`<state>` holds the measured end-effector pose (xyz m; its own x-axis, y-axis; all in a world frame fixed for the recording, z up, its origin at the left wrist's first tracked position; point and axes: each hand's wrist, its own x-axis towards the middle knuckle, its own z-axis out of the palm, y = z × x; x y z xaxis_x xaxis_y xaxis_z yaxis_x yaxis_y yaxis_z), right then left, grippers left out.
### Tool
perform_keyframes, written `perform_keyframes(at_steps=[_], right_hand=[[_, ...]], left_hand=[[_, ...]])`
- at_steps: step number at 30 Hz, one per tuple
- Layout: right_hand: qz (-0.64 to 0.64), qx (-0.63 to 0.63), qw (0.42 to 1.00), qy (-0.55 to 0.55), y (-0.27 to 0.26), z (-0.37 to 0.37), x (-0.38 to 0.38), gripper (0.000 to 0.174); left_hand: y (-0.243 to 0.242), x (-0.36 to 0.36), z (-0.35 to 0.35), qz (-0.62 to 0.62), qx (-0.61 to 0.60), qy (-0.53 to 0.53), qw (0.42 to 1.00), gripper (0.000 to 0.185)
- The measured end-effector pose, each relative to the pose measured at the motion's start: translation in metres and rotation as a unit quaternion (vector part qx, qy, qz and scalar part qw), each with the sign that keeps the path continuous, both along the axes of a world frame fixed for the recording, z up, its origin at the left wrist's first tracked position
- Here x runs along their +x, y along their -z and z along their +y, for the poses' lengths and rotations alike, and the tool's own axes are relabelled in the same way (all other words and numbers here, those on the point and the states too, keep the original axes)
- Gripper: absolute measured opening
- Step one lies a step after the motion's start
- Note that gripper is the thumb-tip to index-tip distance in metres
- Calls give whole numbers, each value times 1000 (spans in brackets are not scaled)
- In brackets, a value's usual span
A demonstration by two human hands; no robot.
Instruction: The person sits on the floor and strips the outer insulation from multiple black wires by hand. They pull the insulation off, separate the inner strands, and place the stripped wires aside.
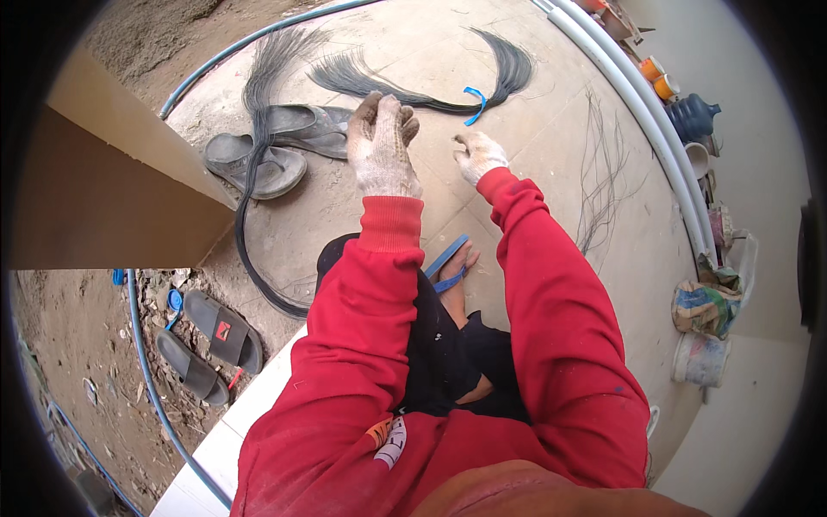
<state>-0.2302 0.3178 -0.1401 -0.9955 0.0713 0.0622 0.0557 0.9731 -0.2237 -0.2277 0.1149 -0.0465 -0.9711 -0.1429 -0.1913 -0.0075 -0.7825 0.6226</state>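
Observation:
My left hand (386, 145), in a dirty white knit glove, is raised with its fingers partly curled. Lower and to its right is my right hand (481, 156), gloved alike, its fingers bent inward. Whether either one pinches a thin wire is too fine to make out. Just beyond both hands, a curved bundle of thin dark wire (513, 74) lies on the tiled floor (446, 194), bound near its bend by a blue strip (479, 106). A second wire bundle (241, 223) drapes over grey rubber sandals (284, 169) and curves toward my left knee.
Loose wires (601, 174) lie at the right. White pipes (652, 110) run along the wall side, beside a dark blue bottle (692, 117), a sack (704, 307) and a bucket (701, 358). A square pillar (123, 194) stands left, near slide sandals (226, 329) and a blue hose (145, 368).

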Motion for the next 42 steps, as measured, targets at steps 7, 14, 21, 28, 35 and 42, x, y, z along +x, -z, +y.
perform_keyframes(at_steps=[7, 14, 21, 28, 35, 42], right_hand=[[-117, 42, 983, 139, 65, -19, -157, 47], [-158, 223, 958, 83, 54, 13, -145, 30], [131, 63, 987, 71, -16, 109, -15, 22], [214, -1, 972, 100, -45, 51, 111, 45], [138, -595, 673, 417, -25, -19, 242, 35], [77, -814, 400, 415, -9, -28, 238, 53]], left_hand=[[105, -35, 27, -242, -13, 93, 966, 53], [143, -54, 27, -306, 100, 64, 945, 71], [128, -31, 46, -314, 283, 206, 883, 75], [110, 14, 52, -188, 125, 554, 801, 66], [136, 50, 62, -81, 27, 635, 768, 59], [114, 75, 48, 107, -97, 706, 693, 61]])
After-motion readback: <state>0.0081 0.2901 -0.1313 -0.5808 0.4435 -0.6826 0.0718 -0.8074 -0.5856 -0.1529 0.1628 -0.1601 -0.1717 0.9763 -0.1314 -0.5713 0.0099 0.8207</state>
